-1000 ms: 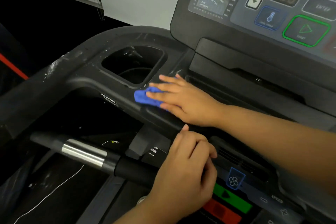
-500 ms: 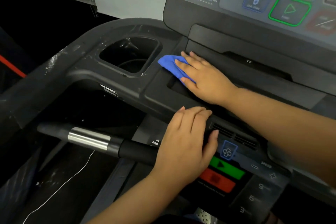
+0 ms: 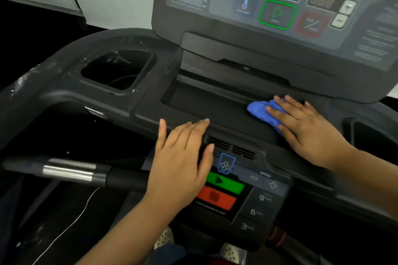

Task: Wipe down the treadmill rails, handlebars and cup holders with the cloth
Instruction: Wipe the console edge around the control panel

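A: Where is the cloth (image 3: 261, 112) relative to the shallow tray (image 3: 206, 105) under the console?

B: At the tray's right end, bunched under the person's right hand (image 3: 305, 127). The fingers lie flat and spread, pressing it onto the plastic; they pin it rather than close around it.

A: And the left hand (image 3: 183, 157)?

B: Just in front of the tray, on the lip above the fan vent (image 3: 231, 148), open and flat, holding nothing. It looks like a brace.

A: What would make this pass a good one?

B: Probably keeping the palm low so the cloth reaches the tray's back corner, and overlapping strokes. The left cup holder (image 3: 117, 71), left of the tray, shows pale specks on its rim, and the rail beyond it looks dusty, so those likely still need attention. The handlebar (image 3: 69, 171) sits in front of the tray and to the left. She or he should keep clear of the green (image 3: 226, 183) and red (image 3: 215, 199) pads in front of the tray.

A: Any readable writing?

B: "SPEED" beside minus and plus signs, keys 9, 6 and 3, and 888 digits on the console behind the tray. The remaining print is blurred.
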Available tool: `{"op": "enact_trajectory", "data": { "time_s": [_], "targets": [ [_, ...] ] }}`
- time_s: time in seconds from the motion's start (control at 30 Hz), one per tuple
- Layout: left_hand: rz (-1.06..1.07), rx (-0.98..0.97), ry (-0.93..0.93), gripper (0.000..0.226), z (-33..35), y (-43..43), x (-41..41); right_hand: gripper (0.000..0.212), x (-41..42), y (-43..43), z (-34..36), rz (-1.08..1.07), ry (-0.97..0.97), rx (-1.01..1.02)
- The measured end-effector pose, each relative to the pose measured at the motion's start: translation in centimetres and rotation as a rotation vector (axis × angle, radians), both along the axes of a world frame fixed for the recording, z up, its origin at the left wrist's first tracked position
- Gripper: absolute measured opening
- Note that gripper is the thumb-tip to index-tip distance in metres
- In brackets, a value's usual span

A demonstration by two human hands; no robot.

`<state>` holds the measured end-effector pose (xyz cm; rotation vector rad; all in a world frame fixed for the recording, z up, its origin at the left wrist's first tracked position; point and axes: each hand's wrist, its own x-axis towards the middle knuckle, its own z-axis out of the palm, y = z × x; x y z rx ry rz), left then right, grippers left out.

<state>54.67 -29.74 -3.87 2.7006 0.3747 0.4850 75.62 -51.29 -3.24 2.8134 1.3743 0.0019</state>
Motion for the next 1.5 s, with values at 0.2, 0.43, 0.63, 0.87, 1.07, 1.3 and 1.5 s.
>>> {"op": "enact_trajectory", "data": {
  "time_s": [0.2,0.43,0.63,0.87,1.07,1.3,1.5],
  "targets": [
    [0.015,0.033,0.024,0.048,0.0,-0.3,0.0,0.054,-2.7,-3.3,-0.2,-0.288,0.103,0.213],
    [0.036,0.042,0.001,0.045,0.0,-0.5,0.3,0.058,-3.3,-3.2,-1.2,-0.626,-0.036,0.433],
    [0.038,0.04,-0.009,0.042,0.1,-0.5,0.2,0.061,2.1,-2.3,-0.6,-0.807,-0.042,0.414],
    [0.053,0.071,0.007,0.043,0.1,-0.6,0.3,0.033,5.6,-2.4,0.6,-0.739,0.19,0.419],
    [0.052,0.083,0.014,0.045,0.0,-0.7,0.1,0.056,2.1,-0.9,0.7,-0.843,0.109,0.512],
    [0.041,0.088,0.023,0.043,-0.1,-0.7,0.2,0.062,-3.1,3.8,-1.2,-0.762,0.071,0.339],
    [0.027,0.075,0.026,0.046,-0.2,-0.5,0.1,0.061,-3.6,6.1,-1.0,-0.682,0.108,0.289]
  ]
}}
